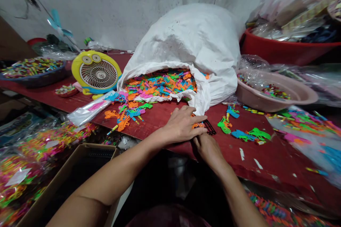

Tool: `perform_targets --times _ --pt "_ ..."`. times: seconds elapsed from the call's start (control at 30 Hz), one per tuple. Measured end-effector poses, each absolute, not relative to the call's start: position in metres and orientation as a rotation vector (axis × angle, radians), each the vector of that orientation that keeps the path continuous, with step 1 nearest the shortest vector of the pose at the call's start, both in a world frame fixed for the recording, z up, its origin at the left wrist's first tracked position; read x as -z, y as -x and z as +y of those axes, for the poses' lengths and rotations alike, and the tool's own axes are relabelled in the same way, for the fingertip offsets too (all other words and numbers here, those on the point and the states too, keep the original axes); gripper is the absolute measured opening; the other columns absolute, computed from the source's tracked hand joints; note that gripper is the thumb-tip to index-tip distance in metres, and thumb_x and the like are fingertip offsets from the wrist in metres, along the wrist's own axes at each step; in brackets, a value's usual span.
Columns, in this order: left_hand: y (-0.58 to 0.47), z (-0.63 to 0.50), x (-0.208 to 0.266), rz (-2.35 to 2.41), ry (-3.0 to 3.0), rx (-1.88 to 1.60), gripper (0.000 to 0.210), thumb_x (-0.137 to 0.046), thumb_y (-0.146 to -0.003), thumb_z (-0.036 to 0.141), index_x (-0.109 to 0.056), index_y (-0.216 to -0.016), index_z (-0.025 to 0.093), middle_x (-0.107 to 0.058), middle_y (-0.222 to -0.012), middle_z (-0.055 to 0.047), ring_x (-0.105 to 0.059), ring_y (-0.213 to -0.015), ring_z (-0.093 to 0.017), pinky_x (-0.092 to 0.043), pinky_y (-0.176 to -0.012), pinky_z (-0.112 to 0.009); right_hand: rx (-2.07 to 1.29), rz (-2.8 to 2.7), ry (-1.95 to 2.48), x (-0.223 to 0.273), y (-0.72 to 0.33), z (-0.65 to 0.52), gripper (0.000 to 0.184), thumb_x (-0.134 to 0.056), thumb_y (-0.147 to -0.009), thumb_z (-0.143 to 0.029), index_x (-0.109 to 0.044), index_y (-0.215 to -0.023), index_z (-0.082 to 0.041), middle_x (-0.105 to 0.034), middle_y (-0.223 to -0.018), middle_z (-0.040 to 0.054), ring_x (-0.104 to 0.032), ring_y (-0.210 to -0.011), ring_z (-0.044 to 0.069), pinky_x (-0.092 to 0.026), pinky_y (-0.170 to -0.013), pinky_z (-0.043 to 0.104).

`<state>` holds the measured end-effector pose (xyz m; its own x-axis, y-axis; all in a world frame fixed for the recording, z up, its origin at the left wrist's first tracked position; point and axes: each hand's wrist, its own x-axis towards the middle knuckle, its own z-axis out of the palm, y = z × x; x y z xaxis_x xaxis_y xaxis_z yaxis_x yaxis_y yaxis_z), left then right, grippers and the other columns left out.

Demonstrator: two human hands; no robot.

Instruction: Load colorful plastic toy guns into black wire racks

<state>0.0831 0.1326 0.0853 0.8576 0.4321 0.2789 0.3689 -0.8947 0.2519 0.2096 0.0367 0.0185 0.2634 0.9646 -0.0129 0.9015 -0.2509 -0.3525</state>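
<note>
My left hand (pixel 183 124) reaches over the table edge with its fingers stretched apart, above small orange plastic pieces (pixel 198 125) and a black plastic frame with slots (pixel 209 127). My right hand (pixel 208 146) is tucked close under the left one. Its fingers are curled at the frame's near edge, and the fingertips are partly hidden. Just behind the hands, a big white sack (pixel 186 39) lies on its side, its mouth full of colourful small plastic toys (pixel 162 83). More toy pieces (pixel 129 113) have spilled left of the hands, and a few green and blue ones (pixel 247 134) lie to the right.
A yellow fan (pixel 99 72) stands left of the sack on the red table (pixel 165 108). A pink basin (pixel 277 90) and a red tub (pixel 287 48) are at the right. Below the table's left edge sits a cardboard box (pixel 77 159) of black parts, beside bagged toys (pixel 50 138).
</note>
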Motion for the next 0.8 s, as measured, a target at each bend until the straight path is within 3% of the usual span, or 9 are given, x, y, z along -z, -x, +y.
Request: perform_targets --times 0.13,0.43,0.6,0.73,0.8 --pt "-0.088 0.133 -0.084 0.651 -2.904 -0.498 0.04 -0.044 -0.095 0.052 -0.067 -0.12 0.032 -0.056 -0.126 -0.008 -0.047 -0.118 -0.028 -0.038 -0.095 -0.045 -0.351 -1.77 2.28 -0.014 -0.216 0.04 0.032 -0.037 -0.099 -0.027 -0.059 -0.115 -0.01 -0.07 -0.107 0.0169 -0.067 -0.095 0.025 -0.041 -0.071 0.028" --pt "-0.094 0.131 -0.084 0.722 -2.932 -0.452 0.035 -0.045 -0.094 0.042 -0.07 -0.114 0.028 -0.06 -0.117 -0.007 -0.051 -0.109 -0.025 -0.045 -0.09 -0.04 -0.435 -1.662 1.883 0.024 -0.233 0.042 0.018 -0.049 -0.086 -0.021 -0.063 -0.096 -0.016 -0.07 -0.088 0.0096 -0.062 -0.082 0.021 -0.04 -0.068 0.026" --pt "-0.094 0.131 -0.085 0.744 -2.93 -0.416 0.035 -0.045 -0.095 0.043 -0.068 -0.118 0.029 -0.059 -0.121 -0.008 -0.05 -0.113 -0.026 -0.046 -0.092 -0.041 -0.523 -1.503 1.701 0.032 -0.237 0.04 0.015 -0.05 -0.084 -0.027 -0.062 -0.082 -0.017 -0.06 -0.068 0.0004 -0.052 -0.062 0.015 -0.036 -0.059 0.024" --pt "-0.09 0.131 -0.087 0.716 -2.914 -0.411 0.038 -0.047 -0.095 0.043 -0.063 -0.126 0.028 -0.057 -0.126 -0.009 -0.05 -0.118 -0.027 -0.044 -0.098 -0.046 -0.424 -1.496 1.651 0.032 -0.235 0.039 0.017 -0.05 -0.086 -0.027 -0.06 -0.076 -0.019 -0.059 -0.069 0.0008 -0.052 -0.065 0.015 -0.036 -0.061 0.024" --pt "-0.088 0.132 -0.089 0.663 -2.916 -0.45 0.039 -0.052 -0.093 0.044 -0.061 -0.128 0.029 -0.055 -0.132 -0.009 -0.048 -0.124 -0.027 -0.035 -0.106 -0.051 -0.401 -1.531 1.658 0.03 -0.235 0.039 0.018 -0.05 -0.087 -0.026 -0.06 -0.074 -0.019 -0.06 -0.072 0.0019 -0.053 -0.068 0.015 -0.037 -0.063 0.025"
